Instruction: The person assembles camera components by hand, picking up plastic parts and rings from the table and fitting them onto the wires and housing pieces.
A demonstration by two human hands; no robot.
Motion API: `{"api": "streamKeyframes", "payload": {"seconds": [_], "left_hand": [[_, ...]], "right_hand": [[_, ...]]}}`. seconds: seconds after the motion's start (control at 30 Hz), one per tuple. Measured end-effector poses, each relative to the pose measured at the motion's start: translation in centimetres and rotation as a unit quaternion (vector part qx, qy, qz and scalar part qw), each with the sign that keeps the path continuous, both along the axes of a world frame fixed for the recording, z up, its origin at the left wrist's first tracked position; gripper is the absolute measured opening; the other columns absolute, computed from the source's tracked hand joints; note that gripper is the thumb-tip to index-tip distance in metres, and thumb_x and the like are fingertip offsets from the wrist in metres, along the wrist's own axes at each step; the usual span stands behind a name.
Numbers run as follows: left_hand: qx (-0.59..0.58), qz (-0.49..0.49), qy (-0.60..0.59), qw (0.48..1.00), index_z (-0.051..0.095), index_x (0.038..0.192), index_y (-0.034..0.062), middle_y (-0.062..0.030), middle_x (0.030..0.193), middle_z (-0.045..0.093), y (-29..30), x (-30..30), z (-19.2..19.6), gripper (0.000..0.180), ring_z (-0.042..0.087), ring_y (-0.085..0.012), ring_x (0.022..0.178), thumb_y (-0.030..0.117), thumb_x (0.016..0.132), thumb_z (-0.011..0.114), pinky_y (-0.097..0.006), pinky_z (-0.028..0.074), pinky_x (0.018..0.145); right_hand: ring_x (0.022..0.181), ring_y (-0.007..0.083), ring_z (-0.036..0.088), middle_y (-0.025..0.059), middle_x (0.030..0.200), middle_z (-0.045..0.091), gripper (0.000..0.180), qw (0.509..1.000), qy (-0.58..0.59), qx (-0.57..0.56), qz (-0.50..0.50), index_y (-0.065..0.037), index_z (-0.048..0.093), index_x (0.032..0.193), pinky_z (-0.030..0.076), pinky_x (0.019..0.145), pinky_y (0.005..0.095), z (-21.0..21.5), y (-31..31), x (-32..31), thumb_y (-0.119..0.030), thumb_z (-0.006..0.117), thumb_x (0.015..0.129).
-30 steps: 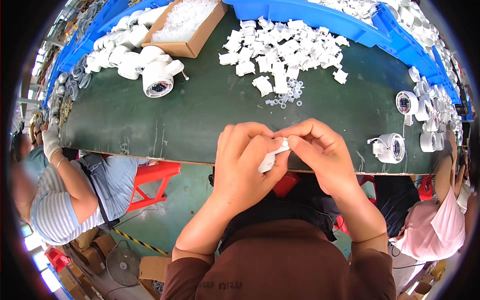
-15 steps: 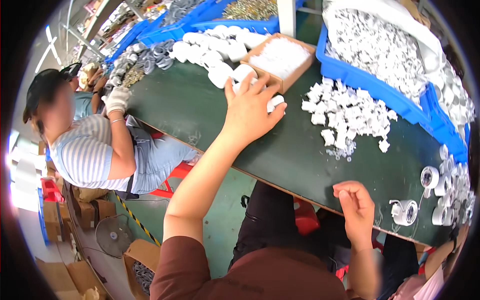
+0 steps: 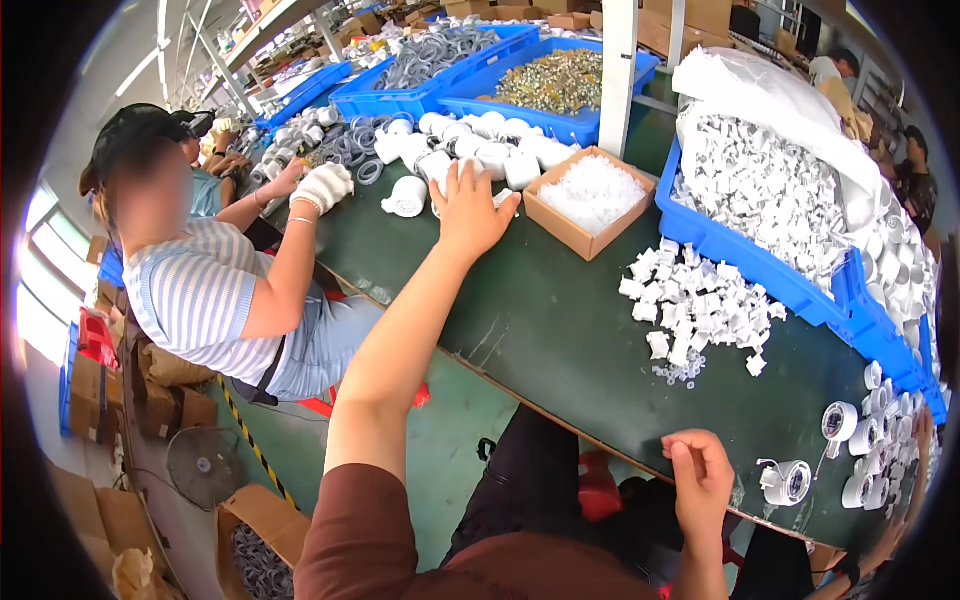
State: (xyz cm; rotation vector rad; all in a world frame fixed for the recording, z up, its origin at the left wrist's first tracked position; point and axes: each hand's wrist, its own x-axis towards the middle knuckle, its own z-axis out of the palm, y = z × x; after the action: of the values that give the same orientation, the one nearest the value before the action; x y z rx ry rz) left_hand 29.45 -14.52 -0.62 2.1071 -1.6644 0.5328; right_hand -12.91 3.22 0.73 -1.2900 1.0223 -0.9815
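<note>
My left hand (image 3: 474,215) reaches over the far side of the green table, its fingers spread onto a heap of white cylindrical housings (image 3: 492,158). A small white piece shows beside its thumb; I cannot tell whether the hand touches it. One housing (image 3: 405,197) lies just left of that hand. By the table's near edge my right hand (image 3: 702,478) is held with curled fingers, thumb close to the index finger. Whatever may be inside it is hidden. To its right sits a white ring-shaped part with a wire (image 3: 786,483).
An open cardboard box of clear-white small pieces (image 3: 590,200) stands beyond my hands. Loose white plastic clips (image 3: 695,300) lie near a blue bin (image 3: 735,250) with more. Round white assemblies (image 3: 870,450) crowd the right end. A gloved co-worker (image 3: 220,290) sits at left.
My view has shifted, with more of the far table showing. My left hand has moved left, away from the cardboard box, onto the white housings. The right hand stays curled near the edge.
</note>
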Motion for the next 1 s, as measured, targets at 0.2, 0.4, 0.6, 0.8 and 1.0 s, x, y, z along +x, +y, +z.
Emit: {"api": "streamKeyframes", "payload": {"seconds": [0.2,0.4,0.6,0.8,1.0], "left_hand": [[-0.181,-0.173,0.035,0.968,0.059,0.130,0.0051,-0.0216,0.139,0.053,2.9,-8.2,0.6,0.052,0.046,-0.0415,0.128,0.030,0.086,0.072,-0.053,0.033,0.107],[-0.062,-0.289,0.131,0.946,0.067,0.120,0.0057,-0.0131,0.138,0.057,11.9,-16.4,3.3,0.037,0.048,-0.0333,0.123,0.003,0.083,0.071,-0.043,0.036,0.106],[0.065,-0.442,0.282,0.849,0.070,0.112,0.0034,-0.0153,0.127,0.063,16.0,-22.0,1.3,0.026,0.059,-0.0324,0.113,0.003,0.086,0.069,-0.040,0.045,0.100],[0.208,-0.515,0.432,0.710,0.030,0.153,-0.0056,-0.0284,0.154,0.036,18.7,-28.1,0.9,0.069,0.041,-0.0450,0.139,0.019,0.099,0.062,-0.047,0.037,0.113],[0.064,-0.415,0.408,0.811,0.040,0.143,-0.0059,-0.0243,0.148,0.037,17.9,-28.3,-0.1,0.049,0.042,-0.0357,0.133,0.012,0.100,0.056,-0.045,0.036,0.111]], "right_hand": [[0.094,0.0335,0.063,0.0168,0.105,0.067,0.016,0.855,0.320,-0.355,-0.200,0.000,0.066,0.102,0.049,0.087,0.0394,3.1,1.1,-5.0,0.006,0.065,0.087],[0.118,0.0381,0.050,0.0176,0.130,0.055,0.056,0.740,0.564,-0.238,-0.279,-0.006,0.058,0.132,0.041,0.103,0.0457,3.8,0.9,-10.5,-0.020,0.080,0.082],[0.111,0.0275,0.058,0.0137,0.123,0.058,0.057,0.843,0.475,-0.113,-0.225,-0.007,0.052,0.140,0.046,0.098,0.0357,2.4,1.3,-11.2,-0.017,0.076,0.090],[0.117,0.0188,0.056,0.0115,0.131,0.054,0.057,0.983,-0.005,-0.048,-0.178,-0.003,0.035,0.148,0.045,0.105,0.0345,-0.8,1.4,-5.0,-0.004,0.062,0.098],[0.126,0.0344,0.053,0.0219,0.139,0.047,0.065,0.987,0.107,-0.109,-0.043,0.002,0.037,0.150,0.046,0.103,0.0372,-0.5,2.6,-1.3,0.001,0.065,0.091]]}}
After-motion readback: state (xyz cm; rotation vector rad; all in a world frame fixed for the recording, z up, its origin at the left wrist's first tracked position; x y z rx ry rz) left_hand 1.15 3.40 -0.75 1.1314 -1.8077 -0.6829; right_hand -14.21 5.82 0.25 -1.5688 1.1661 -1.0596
